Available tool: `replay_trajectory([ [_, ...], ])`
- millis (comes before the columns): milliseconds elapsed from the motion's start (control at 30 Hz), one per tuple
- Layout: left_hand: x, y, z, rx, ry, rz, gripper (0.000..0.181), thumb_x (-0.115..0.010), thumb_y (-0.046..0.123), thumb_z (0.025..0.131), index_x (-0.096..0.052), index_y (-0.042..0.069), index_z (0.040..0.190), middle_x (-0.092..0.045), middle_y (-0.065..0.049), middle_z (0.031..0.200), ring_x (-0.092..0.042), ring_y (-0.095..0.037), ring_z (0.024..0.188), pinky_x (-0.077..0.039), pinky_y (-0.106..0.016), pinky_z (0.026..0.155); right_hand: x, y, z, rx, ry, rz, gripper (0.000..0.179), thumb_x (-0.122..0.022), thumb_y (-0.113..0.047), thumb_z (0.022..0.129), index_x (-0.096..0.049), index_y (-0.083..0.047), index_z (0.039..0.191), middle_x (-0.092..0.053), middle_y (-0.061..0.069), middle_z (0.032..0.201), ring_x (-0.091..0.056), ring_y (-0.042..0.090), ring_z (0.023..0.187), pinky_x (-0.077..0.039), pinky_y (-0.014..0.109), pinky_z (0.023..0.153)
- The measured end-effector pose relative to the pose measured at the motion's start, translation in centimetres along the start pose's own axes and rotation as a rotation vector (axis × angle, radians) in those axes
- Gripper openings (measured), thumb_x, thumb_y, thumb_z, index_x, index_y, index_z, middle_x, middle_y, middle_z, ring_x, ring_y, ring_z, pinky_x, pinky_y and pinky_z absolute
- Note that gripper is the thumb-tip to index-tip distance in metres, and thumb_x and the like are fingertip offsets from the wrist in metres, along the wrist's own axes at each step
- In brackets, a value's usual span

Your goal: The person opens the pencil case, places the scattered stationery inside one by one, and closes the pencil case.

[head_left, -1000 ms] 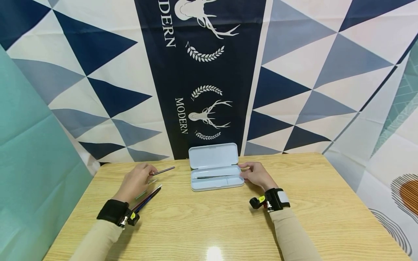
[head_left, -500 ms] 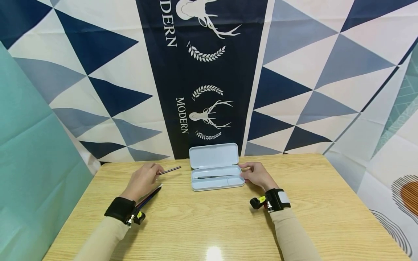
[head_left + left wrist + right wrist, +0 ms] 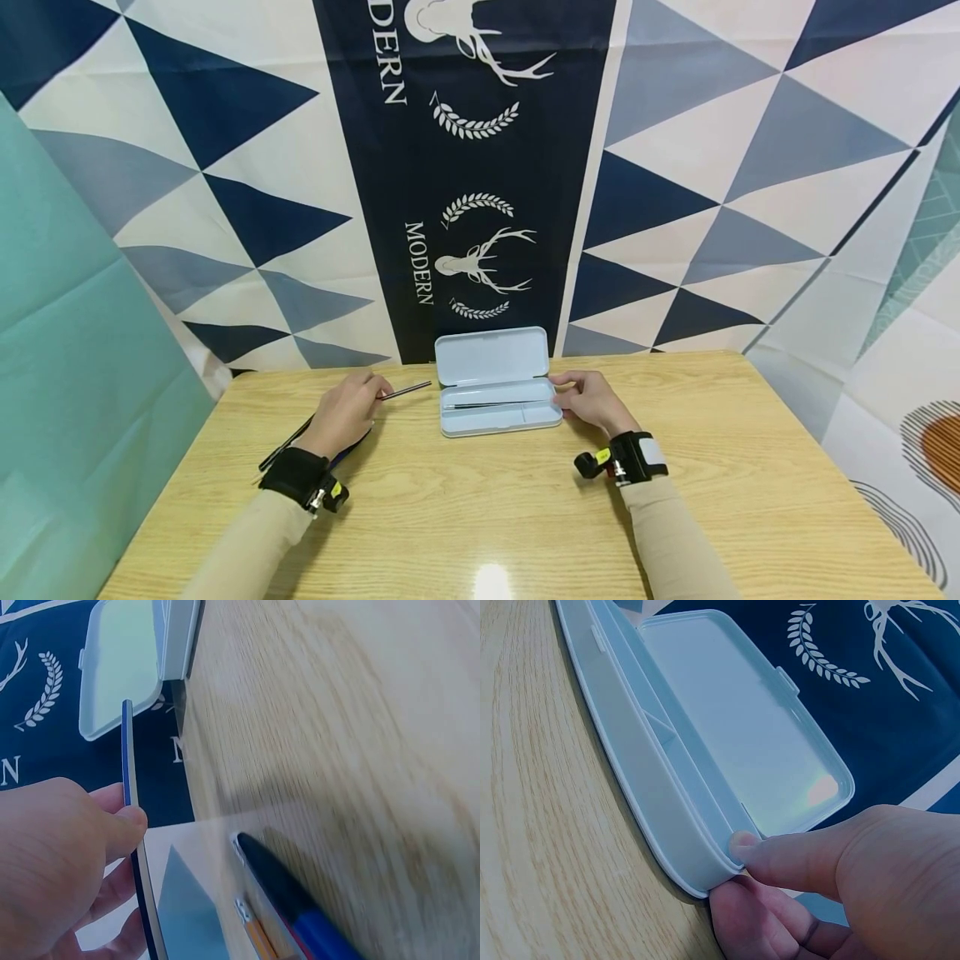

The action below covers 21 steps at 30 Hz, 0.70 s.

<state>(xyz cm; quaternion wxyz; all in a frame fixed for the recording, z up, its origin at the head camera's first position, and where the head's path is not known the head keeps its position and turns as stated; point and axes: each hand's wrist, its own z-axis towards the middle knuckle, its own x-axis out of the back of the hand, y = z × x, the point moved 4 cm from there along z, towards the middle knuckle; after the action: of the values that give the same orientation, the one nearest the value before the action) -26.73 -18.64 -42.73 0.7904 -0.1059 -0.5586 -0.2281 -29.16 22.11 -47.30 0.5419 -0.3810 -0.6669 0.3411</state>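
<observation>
My left hand (image 3: 348,414) pinches a dark blue pencil with pale stripes (image 3: 128,761) between thumb and fingers. Its far end points at the light blue pencil case (image 3: 491,432), just short of the case's left side. The case stands with its lid raised against the wall cloth, and a thin dark stick (image 3: 480,406) lies in its rear compartment. At the right end my right hand (image 3: 592,402) grips the case, thumb over the rim and fingers against the outside, as the right wrist view shows.
Below the left hand lie a blue and black pen (image 3: 300,900) and an orange pencil (image 3: 257,937). A dark rod (image 3: 285,443) shows behind the left wrist. Patterned cloth (image 3: 480,167) rises at the wooden table's (image 3: 480,500) back edge.
My left hand has moved right with the pencil, bringing its tip close to the case. The dark rod behind the wrist has come into sight. My right hand stays on the case.
</observation>
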Motion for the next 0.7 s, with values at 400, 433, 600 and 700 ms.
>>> replay_trajectory([
  [400,-0.6,1.5,1.3,-0.012,-0.030,-0.011,0.025,-0.078,-0.008,0.096,-0.080,0.010,0.114,-0.072,-0.006,0.102,-0.072,-0.024,0.095,-0.064,-0.044,0.075,0.0,-0.2,-0.1,0.015,-0.004,-0.004,0.046,-0.074,-0.003,0.103,-0.069,0.004,0.148,-0.062,0.002,0.080,-0.063,0.013,0.072,-0.056,0.022,0.068],
  [433,-0.7,1.7,1.4,-0.013,-0.031,-0.012,0.025,-0.078,-0.008,0.096,-0.081,0.009,0.114,-0.072,-0.006,0.102,-0.072,-0.024,0.095,-0.064,-0.044,0.076,0.0,-0.2,-0.1,0.015,-0.004,-0.003,0.046,-0.074,-0.003,0.104,-0.069,0.004,0.148,-0.062,0.002,0.080,-0.063,0.013,0.072,-0.056,0.022,0.068],
  [600,-1.1,2.2,2.1,-0.011,-0.047,-0.022,0.024,-0.077,-0.007,0.098,-0.081,0.009,0.115,-0.073,-0.006,0.103,-0.073,-0.026,0.097,-0.065,-0.044,0.078,0.1,-0.2,-0.1,0.011,-0.006,-0.005,0.045,-0.074,-0.003,0.104,-0.069,0.004,0.148,-0.061,0.002,0.080,-0.063,0.013,0.072,-0.055,0.022,0.067],
  [700,-1.2,2.6,2.5,-0.022,-0.044,-0.027,0.022,-0.077,-0.005,0.099,-0.081,0.009,0.115,-0.072,-0.006,0.103,-0.072,-0.025,0.098,-0.064,-0.044,0.079,0.1,-0.1,-0.2,0.007,-0.006,-0.005,0.046,-0.074,-0.004,0.104,-0.069,0.003,0.149,-0.060,0.002,0.080,-0.063,0.013,0.072,-0.055,0.022,0.068],
])
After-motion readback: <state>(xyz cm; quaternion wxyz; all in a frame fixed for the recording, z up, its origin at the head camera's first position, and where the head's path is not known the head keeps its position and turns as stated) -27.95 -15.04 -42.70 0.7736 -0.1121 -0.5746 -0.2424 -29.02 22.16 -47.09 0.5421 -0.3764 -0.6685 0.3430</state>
